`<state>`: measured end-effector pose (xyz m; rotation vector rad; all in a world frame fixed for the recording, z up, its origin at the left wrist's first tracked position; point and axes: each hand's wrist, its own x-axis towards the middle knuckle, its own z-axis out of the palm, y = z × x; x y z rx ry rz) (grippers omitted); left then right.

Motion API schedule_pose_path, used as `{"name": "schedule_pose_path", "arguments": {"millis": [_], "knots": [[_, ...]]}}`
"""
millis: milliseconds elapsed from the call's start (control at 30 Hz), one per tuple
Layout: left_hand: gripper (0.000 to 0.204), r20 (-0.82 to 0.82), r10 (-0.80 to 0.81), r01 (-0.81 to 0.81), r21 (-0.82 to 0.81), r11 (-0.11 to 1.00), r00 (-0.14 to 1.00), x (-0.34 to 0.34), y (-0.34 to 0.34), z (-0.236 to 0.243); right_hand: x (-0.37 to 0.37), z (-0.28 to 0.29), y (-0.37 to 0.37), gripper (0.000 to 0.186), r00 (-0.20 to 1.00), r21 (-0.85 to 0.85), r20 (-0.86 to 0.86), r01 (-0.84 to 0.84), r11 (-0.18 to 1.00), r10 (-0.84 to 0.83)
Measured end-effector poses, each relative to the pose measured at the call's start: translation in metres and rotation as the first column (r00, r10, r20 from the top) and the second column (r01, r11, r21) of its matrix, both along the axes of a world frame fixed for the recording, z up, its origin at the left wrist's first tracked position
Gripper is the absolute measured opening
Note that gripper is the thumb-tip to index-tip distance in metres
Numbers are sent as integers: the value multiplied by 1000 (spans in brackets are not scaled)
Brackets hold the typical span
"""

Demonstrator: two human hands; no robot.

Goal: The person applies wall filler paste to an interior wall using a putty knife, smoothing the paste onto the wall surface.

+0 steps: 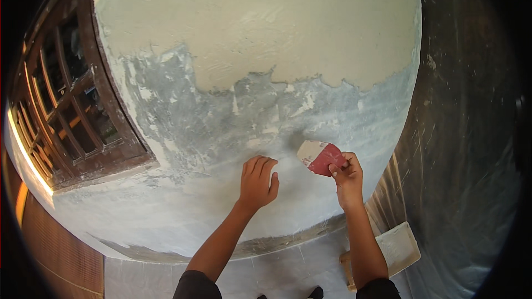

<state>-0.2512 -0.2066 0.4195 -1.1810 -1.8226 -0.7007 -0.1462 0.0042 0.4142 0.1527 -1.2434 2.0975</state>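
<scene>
My right hand [347, 180] pinches a flat red putty spreader [328, 161] between thumb and fingers. Pale putty coats the spreader's far left part. To the left, my left hand [257, 184] is raised before the wall with its fingers loosely bent and the thumb apart, and I see nothing held in it. Both hands are in front of the grey lower part of the wall [216, 133]. Higher up, a wide layer of cream putty [249, 27] covers the wall and ends in a ragged lower edge.
A brown wooden window frame [111, 163] with glass panes borders the wall on the left. Plastic sheeting [465, 149] hangs on the right. A white tray [413, 254] rests on a small wooden support [348, 271] by my right forearm. Grey sheeting [138, 279] covers the floor.
</scene>
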Motion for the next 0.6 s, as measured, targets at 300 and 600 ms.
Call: {"name": "schedule_pose_path", "arguments": {"millis": [300, 600], "knots": [[42, -360, 262, -225, 144, 964, 895, -52, -83, 98, -42, 90, -94, 23, 816, 439, -321, 578, 688, -481], [34, -587, 330, -201, 276, 940, 739, -97, -98, 160, -81, 106, -119, 52, 394, 391, -691, 909, 146, -606]]}}
